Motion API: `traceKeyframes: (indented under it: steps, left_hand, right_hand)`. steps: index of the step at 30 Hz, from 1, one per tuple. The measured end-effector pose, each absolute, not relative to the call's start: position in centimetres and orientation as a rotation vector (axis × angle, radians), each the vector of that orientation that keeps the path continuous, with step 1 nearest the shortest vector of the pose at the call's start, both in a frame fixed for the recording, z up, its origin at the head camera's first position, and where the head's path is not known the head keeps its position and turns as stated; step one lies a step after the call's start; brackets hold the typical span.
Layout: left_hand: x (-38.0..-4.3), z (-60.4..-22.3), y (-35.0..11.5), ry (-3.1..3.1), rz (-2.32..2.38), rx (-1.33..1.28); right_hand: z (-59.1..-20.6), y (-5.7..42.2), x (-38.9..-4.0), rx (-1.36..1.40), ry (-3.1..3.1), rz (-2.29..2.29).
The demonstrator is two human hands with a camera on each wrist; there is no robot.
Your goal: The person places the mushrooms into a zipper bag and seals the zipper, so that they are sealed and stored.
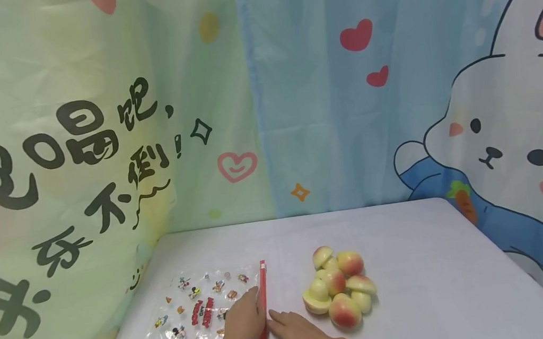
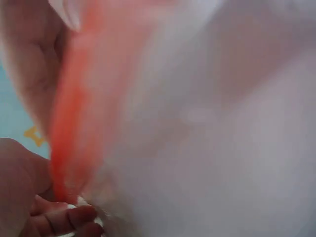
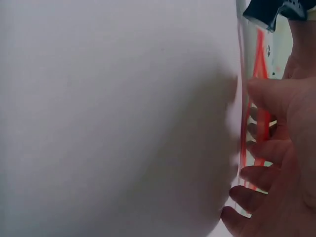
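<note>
A clear plastic zip bag (image 1: 201,308) printed with small cartoon figures lies flat at the left of the table, its red zip strip (image 1: 263,292) facing right. My left hand (image 1: 242,321) lies over the bag's right edge. In the left wrist view, its fingers (image 2: 32,59) pinch the red strip from both sides. Just right of the strip is my right hand (image 1: 301,335), its thumb and fingers (image 3: 256,175) spread and reaching to the red edge. Two red lines show there in the right wrist view. The lower part of the bag is partly hidden by the left hand.
Several yellow toy mushrooms (image 1: 345,310) with red-tinged caps sit in a cluster to the right of my right hand. They stand on a white table (image 1: 433,274). Behind it hangs a printed curtain (image 1: 326,133) with hearts and a rabbit.
</note>
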State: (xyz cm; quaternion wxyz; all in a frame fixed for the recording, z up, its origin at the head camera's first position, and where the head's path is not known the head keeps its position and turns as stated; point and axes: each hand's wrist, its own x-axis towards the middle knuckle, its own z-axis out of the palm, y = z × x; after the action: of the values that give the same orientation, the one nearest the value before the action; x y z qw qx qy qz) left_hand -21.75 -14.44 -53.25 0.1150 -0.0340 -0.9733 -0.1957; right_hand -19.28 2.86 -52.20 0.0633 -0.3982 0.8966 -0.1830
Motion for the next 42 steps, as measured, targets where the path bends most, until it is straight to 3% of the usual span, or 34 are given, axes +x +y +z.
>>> traceKeyframes:
  steps: [9,27,42]
  left_hand:
    - [-21.6,-52.8,-13.9,-2.872,-0.696,-0.064]
    - [-20.4,-47.0,-13.9,-2.682,-0.552,-0.151]
    - [-20.4,-46.2,-15.1,-2.455,-0.777,-0.124]
  right_hand:
    - [-52.6,3.0,-20.2,-1.336,2.769,-0.472]
    - [-53.2,3.1,-20.6,-1.413,2.889,-0.238]
    - [-52.7,4.0,-20.4,-1.206,2.785,-0.324]
